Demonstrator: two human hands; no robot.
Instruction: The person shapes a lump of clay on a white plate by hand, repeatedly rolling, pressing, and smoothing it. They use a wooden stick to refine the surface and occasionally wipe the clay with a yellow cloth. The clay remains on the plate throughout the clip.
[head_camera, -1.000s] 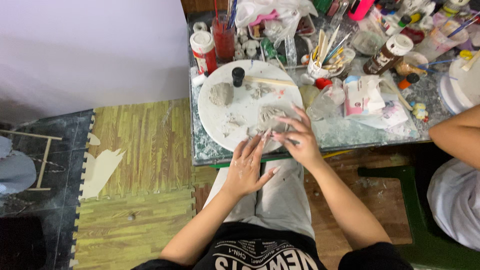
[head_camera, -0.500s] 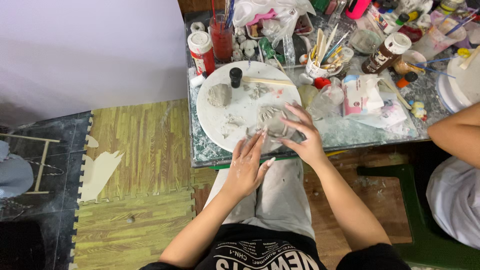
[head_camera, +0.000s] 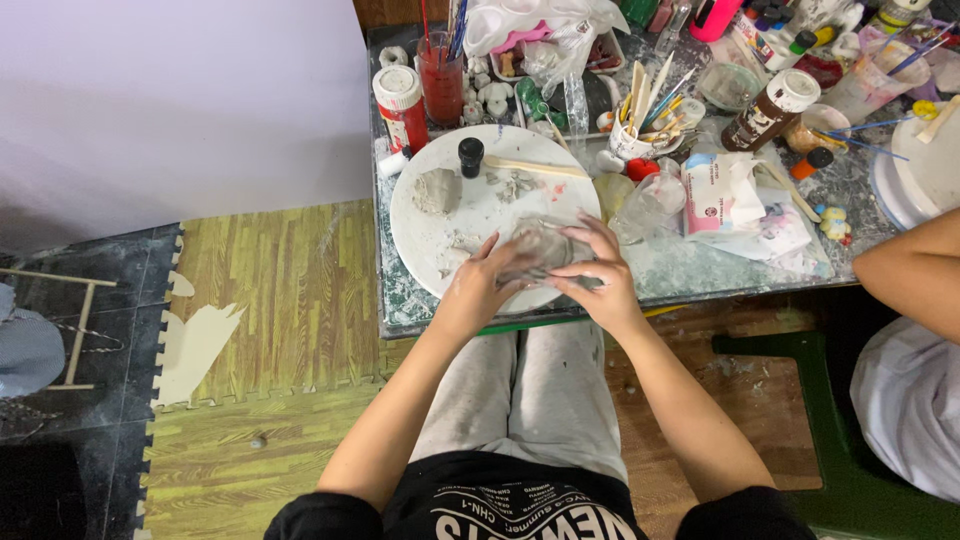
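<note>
Left hand: the left hand (head_camera: 478, 290) reached forward from the lap, forearm bare, palm turned inward, its fingers (head_camera: 490, 250) curled around the near-left side of the clay piece (head_camera: 545, 248).
Right hand: the right hand (head_camera: 598, 282) mirrored it from the other side, wrist bent, fingers spread and arched over the top and right edge of the same piece; both hands grasped it between them.
Clay piece: a small grey, rounded, hollow-looking form, wet and slightly glossy, held at the near edge of the round white board (head_camera: 480, 205); whether it touched the board could not be told.
Board: circular, flat, white, smeared with grey clay residue, lying on the surface (head_camera: 690, 275) at its front-left part.
Clay lump: a rough, matte grey lump (head_camera: 437, 190) sat on the left of the board, well apart from the hands.
Black cap: a small dark cylinder (head_camera: 470, 155) stood upright on the far part of the board.
Wooden stick: a thin pale stick (head_camera: 535, 167) lay across the board's far right.
Surface: mottled, stone-like, crowded with jars, brushes and bottles.
Floor mat: wood-patterned foam tiles (head_camera: 270, 290) lay to the left.
</note>
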